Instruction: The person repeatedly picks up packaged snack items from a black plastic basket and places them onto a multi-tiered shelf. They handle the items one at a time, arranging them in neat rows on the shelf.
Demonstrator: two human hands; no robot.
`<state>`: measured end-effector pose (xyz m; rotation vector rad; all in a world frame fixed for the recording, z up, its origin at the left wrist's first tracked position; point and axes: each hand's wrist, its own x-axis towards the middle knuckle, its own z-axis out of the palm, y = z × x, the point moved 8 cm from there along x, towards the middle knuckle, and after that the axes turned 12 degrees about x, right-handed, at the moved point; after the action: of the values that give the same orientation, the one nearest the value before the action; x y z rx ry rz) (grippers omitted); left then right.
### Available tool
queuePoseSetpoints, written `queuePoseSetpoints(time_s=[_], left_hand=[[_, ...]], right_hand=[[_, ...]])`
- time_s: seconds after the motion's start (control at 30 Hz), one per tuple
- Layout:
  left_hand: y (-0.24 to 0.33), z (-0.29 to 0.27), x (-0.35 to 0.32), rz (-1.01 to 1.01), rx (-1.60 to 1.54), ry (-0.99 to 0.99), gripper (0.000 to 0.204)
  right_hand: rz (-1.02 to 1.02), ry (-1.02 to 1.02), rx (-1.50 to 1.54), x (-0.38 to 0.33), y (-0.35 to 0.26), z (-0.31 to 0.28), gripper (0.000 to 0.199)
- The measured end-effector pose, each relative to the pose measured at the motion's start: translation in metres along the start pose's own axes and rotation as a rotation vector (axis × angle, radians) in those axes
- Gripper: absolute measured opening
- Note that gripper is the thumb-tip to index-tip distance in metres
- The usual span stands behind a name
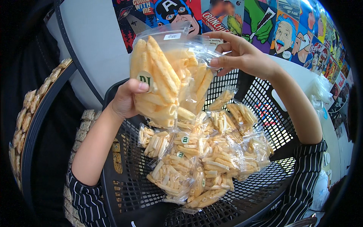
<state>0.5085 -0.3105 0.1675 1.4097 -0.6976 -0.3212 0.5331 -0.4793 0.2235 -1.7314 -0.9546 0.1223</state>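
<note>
My left hand (126,98) is closed round the lower left side of a clear bag of snack sticks (159,70), its thumb on the front by a round green-and-white sticker. Behind it and to the right hangs a second bag of snack sticks (202,77), partly hidden by the first. My right hand (236,55) pinches this second bag near its top right edge, between thumb and fingers. Both bags carry a small white label near the top. Beneath them, several more clear snack bags (215,159) lie heaped in a black plastic basket (130,162).
A shelf with packed snack bags (28,113) curves along the left. More small packs (81,132) are stacked between it and the basket. Colourful posters (223,17) cover the wall behind. Crumpled clear plastic bags (319,92) are at the right, beyond my right arm.
</note>
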Motion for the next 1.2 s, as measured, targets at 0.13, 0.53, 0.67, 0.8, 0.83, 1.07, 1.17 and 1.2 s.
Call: queuePoseSetpoints(time_s=[0.13,0.53,0.67,0.8,0.83,1.07,1.17,1.2], left_hand=[[-0.006,0.0,0.004,-0.024,0.008,0.013,0.058],[0.033,-0.009,-0.007,0.112,0.241,0.066,0.055],[0.077,-0.01,-0.035,0.269,0.307,0.214,0.058],[0.118,-0.007,-0.064,0.56,0.101,0.301,0.057],[0.13,-0.009,-0.078,0.639,0.025,0.329,0.057],[0.147,-0.026,-0.168,0.793,-0.059,0.488,0.063],[0.147,-0.044,-0.214,0.846,-0.174,0.527,0.062],[0.142,-0.055,-0.235,0.833,-0.202,0.531,0.062]], right_hand=[[-0.076,0.077,-0.07,0.0,-0.001,-0.006,0.052],[-0.385,0.249,-0.07,0.022,-0.041,0.007,0.039],[-0.543,0.264,0.093,0.035,-0.07,0.02,0.042],[-0.46,0.152,0.084,0.03,-0.087,0.054,0.058],[-0.437,0.064,0.091,0.033,-0.09,0.075,0.06],[-0.39,-0.059,-0.097,0.053,-0.142,0.177,0.057],[-0.52,-0.242,-0.186,0.064,-0.163,0.228,0.054],[-0.551,-0.275,-0.178,0.068,-0.166,0.248,0.051]])
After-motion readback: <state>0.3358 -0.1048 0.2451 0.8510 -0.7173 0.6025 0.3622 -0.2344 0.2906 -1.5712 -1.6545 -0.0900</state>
